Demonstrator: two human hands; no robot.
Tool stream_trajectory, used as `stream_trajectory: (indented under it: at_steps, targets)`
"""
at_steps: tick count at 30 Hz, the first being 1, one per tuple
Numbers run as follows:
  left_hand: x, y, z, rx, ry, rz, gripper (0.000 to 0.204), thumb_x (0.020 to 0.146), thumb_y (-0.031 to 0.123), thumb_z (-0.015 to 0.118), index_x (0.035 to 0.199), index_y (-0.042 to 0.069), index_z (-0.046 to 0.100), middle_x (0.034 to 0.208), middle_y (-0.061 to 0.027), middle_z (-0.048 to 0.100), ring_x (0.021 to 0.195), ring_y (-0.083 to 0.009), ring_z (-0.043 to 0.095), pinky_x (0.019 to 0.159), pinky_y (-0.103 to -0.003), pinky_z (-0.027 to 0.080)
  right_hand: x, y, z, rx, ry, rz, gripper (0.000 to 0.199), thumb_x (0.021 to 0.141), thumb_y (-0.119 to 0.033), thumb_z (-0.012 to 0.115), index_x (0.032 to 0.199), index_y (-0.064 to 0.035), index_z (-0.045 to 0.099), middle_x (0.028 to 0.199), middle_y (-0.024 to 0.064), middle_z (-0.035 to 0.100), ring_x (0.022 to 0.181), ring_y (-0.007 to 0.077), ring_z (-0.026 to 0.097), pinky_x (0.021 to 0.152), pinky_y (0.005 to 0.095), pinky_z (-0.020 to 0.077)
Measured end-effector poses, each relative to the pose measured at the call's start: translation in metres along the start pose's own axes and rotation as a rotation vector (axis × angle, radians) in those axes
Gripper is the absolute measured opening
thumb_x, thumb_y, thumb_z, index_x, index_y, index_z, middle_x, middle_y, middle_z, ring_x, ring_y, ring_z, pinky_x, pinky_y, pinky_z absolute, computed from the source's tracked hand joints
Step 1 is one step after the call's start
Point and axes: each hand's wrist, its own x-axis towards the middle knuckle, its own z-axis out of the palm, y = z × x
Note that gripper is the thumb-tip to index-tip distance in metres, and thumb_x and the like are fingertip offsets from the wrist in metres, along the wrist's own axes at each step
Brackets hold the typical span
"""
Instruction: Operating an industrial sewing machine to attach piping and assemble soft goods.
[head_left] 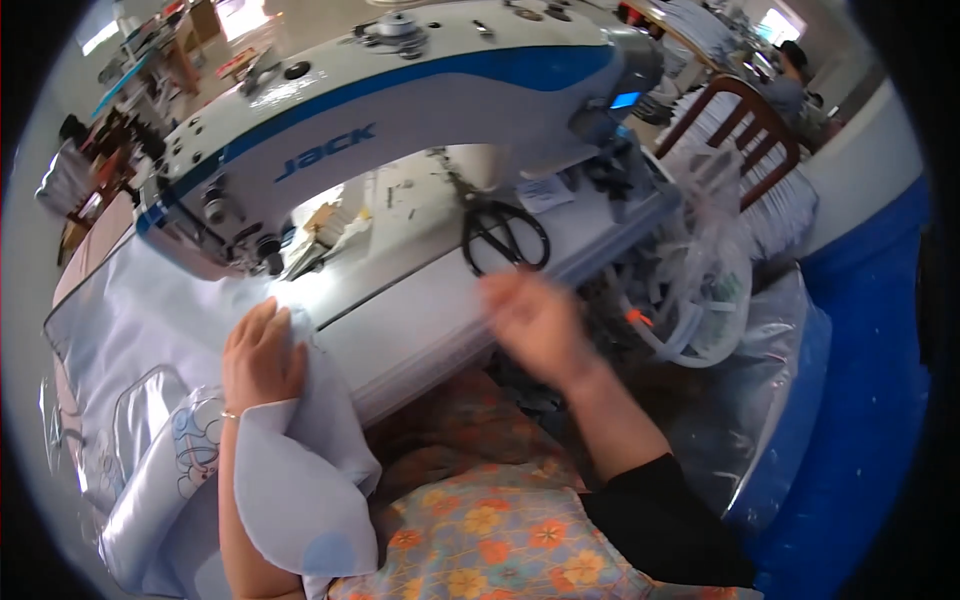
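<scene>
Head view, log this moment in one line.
left hand: resting on pale fabric; right hand: blurred, near black-handled scissors; sewing machine: needle area lit

Pale rumpled fabric point(165, 320), black-handled scissors point(476, 211) lying flat

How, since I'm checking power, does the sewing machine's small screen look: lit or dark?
Lit: the small screen on the sewing machine glows bright blue.

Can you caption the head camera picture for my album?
Left hand on pale cloth at a sewing machine, right hand near scissors.
</scene>
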Motion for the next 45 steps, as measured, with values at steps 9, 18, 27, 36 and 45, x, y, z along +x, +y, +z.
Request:
stream_trajectory:
  at_steps: [9, 18, 27, 36, 45]
  targets:
    - [-0.001, -0.004, 0.004, 0.015, -0.044, -0.069, 0.034, 0.083, 0.008, 0.068, 0.116, 0.002, 0.064, 0.131, -0.0162, 0.062, 0.123, -0.0368, 0.056, 0.104, -0.044, 0.045, 0.057, 0.109, -0.142, -0.694, 0.446, 0.487, 0.038, 0.084, -0.028, 0.075, 0.111, -0.0056, 0.060, 0.097, 0.0135, 0.071, 0.094, 0.0351, 0.068, 0.083, 0.0429, 0.0528]
    - [0.013, 0.027, -0.021, 0.015, 0.016, 0.035, 0.032, 0.081, 0.004, 0.068, 0.113, 0.002, 0.067, 0.130, -0.0145, 0.063, 0.123, -0.0351, 0.058, 0.101, -0.043, 0.047, 0.061, 0.062, -0.099, -0.433, 0.516, -0.280, 0.014, 0.085, 0.007, 0.063, 0.094, -0.0024, 0.068, 0.092, 0.0126, 0.067, 0.085, 0.0267, 0.067, 0.078, 0.0323, 0.0525]
    - [0.007, 0.070, -0.042, -1.204, -0.294, -0.275, 0.051, 0.091, 0.004, 0.069, 0.138, 0.000, 0.052, 0.121, -0.0092, 0.065, 0.102, -0.0156, 0.066, 0.091, -0.030, 0.053, 0.027, -0.080, 0.045, 0.166, -0.052, -0.685, 0.029, 0.075, 0.013, 0.067, 0.098, -0.0034, 0.070, 0.091, 0.0115, 0.067, 0.078, 0.0293, 0.066, 0.066, 0.0352, 0.0536]
    - [0.007, 0.064, -0.035, -1.231, -0.272, -0.576, 0.035, 0.091, -0.002, 0.068, 0.124, -0.003, 0.058, 0.108, -0.0063, 0.067, 0.097, -0.0134, 0.066, 0.085, -0.027, 0.054, 0.024, -0.085, 0.065, 0.231, -0.197, -0.416, 0.028, 0.081, 0.011, 0.067, 0.106, -0.0023, 0.065, 0.091, 0.0136, 0.067, 0.082, 0.0269, 0.068, 0.071, 0.0339, 0.0535]
    - [0.013, 0.066, -0.039, -1.279, -0.202, -0.701, 0.020, 0.096, 0.002, 0.062, 0.115, -0.005, 0.061, 0.100, -0.0124, 0.072, 0.089, -0.0169, 0.071, 0.082, -0.029, 0.058, 0.028, -0.071, 0.074, 0.511, -0.217, 0.158, 0.010, 0.091, 0.002, 0.066, 0.100, -0.0002, 0.062, 0.090, 0.0036, 0.063, 0.082, 0.0132, 0.060, 0.075, 0.0261, 0.0483]
